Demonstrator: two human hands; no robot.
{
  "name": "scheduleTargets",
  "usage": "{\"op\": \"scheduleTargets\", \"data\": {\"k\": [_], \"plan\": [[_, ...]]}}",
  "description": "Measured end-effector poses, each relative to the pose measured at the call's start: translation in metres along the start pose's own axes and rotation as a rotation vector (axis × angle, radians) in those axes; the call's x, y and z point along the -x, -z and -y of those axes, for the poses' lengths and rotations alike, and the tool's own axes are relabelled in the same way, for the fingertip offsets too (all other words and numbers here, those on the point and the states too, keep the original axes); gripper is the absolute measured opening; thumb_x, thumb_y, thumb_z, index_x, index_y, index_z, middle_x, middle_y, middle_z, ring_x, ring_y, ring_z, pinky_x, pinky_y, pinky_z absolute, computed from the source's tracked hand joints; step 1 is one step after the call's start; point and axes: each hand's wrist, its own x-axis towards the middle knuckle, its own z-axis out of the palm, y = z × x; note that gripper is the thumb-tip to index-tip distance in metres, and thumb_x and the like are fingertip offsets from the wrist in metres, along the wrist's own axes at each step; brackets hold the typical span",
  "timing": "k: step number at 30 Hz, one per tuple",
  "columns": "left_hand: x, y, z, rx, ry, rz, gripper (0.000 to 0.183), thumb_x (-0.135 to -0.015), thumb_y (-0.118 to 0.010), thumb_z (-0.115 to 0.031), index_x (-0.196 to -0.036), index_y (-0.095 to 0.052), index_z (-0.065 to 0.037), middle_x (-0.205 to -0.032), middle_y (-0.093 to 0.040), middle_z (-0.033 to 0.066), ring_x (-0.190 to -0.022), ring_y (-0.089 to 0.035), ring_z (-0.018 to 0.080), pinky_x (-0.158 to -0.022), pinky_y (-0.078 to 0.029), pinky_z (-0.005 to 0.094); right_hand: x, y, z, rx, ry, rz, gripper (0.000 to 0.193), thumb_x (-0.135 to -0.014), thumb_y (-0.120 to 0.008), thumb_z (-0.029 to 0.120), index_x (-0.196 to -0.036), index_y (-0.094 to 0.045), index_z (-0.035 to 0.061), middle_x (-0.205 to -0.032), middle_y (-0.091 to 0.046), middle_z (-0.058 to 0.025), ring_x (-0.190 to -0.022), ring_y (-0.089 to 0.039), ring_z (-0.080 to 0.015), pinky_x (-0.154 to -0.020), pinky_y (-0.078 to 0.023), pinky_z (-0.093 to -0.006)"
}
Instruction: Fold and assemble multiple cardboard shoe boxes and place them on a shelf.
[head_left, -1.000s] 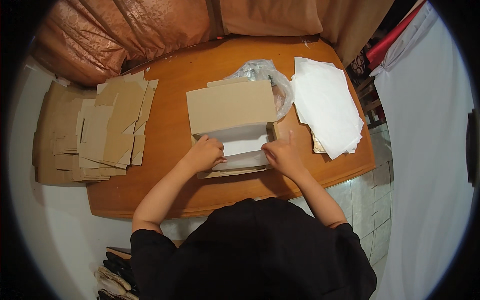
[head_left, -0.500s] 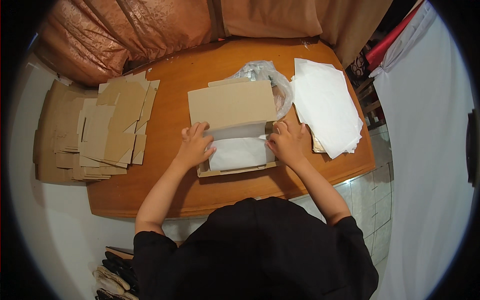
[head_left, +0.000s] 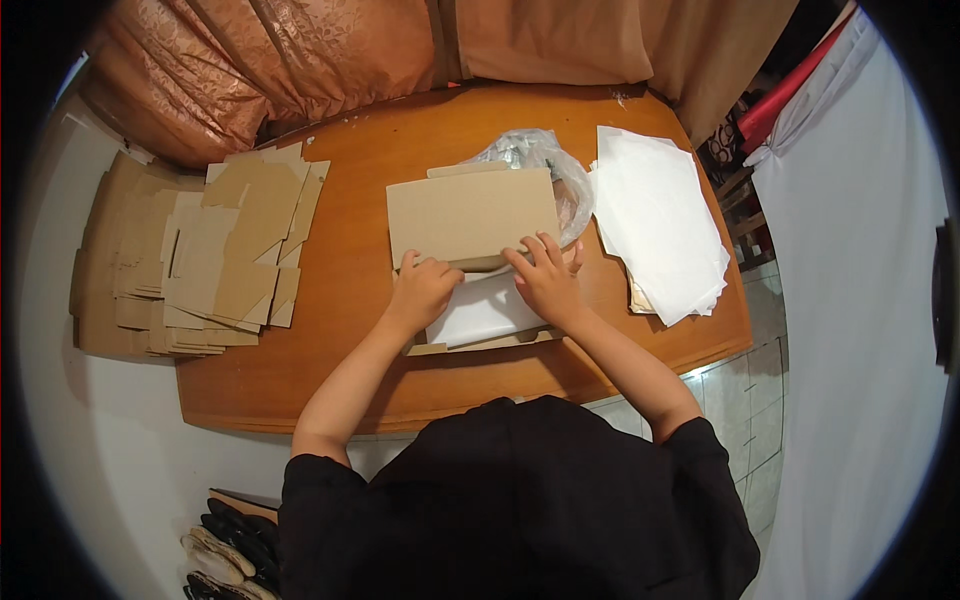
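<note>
A brown cardboard box (head_left: 436, 350) lies in front of me, its lid (head_left: 470, 210) laid back on the far side. White paper (head_left: 480, 312) lines or wraps what is inside, so the contents are hidden. My left hand (head_left: 428, 292) is at the left of the box with bent fingers closed on the far part of the paper. At the right of the box, my right hand (head_left: 550, 285) has its fingers spread, with the tips near the lid's fold. Its thumb side rests by the paper.
Flattened cardboard pieces (head_left: 230, 240) are stacked on the left of the wooden table (head_left: 350, 200). White sheets (head_left: 665, 220) lie in a pile at the right. A clear plastic bag (head_left: 575, 185) sits behind the box. Several shoes (head_left: 225, 550) are at the lower left.
Both hands have moved inward and toward the lid, closer together. Less of the paper's far part shows between them. The box stays in about the same place.
</note>
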Motion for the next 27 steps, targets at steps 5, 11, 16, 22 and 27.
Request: {"op": "scheduleTargets", "data": {"k": [5,11,16,22,27], "plan": [[0.006,-0.001,-0.014,0.163,-0.211,0.066,0.013,-0.07,-0.067,-0.013,-0.081,-0.061,-0.015,-0.077,-0.057,-0.0002,-0.079,-0.053,0.0182,-0.081,-0.036,0.0403,0.011,0.015,-0.013,0.017,0.147,0.392,0.026,-0.069,-0.065,0.019,-0.096,-0.067,0.0212,-0.11,-0.055,-0.0039,-0.123,-0.038,-0.0223,-0.102,-0.006,-0.0625],[0.018,-0.014,-0.014,0.064,-0.088,0.543,0.035,-0.085,-0.054,-0.043,-0.103,-0.066,-0.016,-0.101,-0.062,0.0068,-0.102,-0.055,0.0232,-0.091,-0.035,0.0418,-0.004,0.041,-0.016,-0.293,0.161,0.744,0.032,-0.067,-0.066,0.023,-0.098,-0.068,0.018,-0.117,-0.053,-0.0059,-0.126,-0.036,-0.0267,-0.105,-0.006,-0.0648],[0.026,0.013,-0.012,0.35,0.07,0.232,0.028,-0.085,-0.056,-0.032,-0.101,-0.067,-0.012,-0.098,-0.063,0.0063,-0.098,-0.055,0.025,-0.088,-0.038,0.0389,-0.006,0.014,-0.025,-0.733,-0.179,0.18,0.034,-0.07,-0.064,0.022,-0.102,-0.06,0.0114,-0.115,-0.05,-0.0124,-0.115,-0.04,-0.0298,-0.092,-0.029,-0.0526],[0.051,0.044,-0.008,0.31,0.295,-0.259,0.017,-0.077,-0.063,-0.015,-0.093,-0.064,-0.007,-0.093,-0.062,0.0082,-0.092,-0.055,0.0253,-0.082,-0.038,0.0365,-0.022,-0.009,0.011,-0.752,-0.16,0.096,0.04,-0.071,-0.065,0.018,-0.108,-0.056,0.0074,-0.123,-0.042,-0.0181,-0.115,-0.039,-0.0354,-0.094,-0.033,-0.0432],[0.068,0.054,-0.023,0.235,0.44,-0.36,0.018,-0.078,-0.062,-0.013,-0.094,-0.063,-0.007,-0.093,-0.06,0.0089,-0.091,-0.054,0.0277,-0.084,-0.036,0.0382,-0.045,-0.039,0.002,-0.893,-0.354,-0.304,0.026,-0.074,-0.057,0.009,-0.099,-0.057,0.002,-0.106,-0.054,-0.018,-0.102,-0.049,-0.0354,-0.091,-0.037,-0.043]]}}
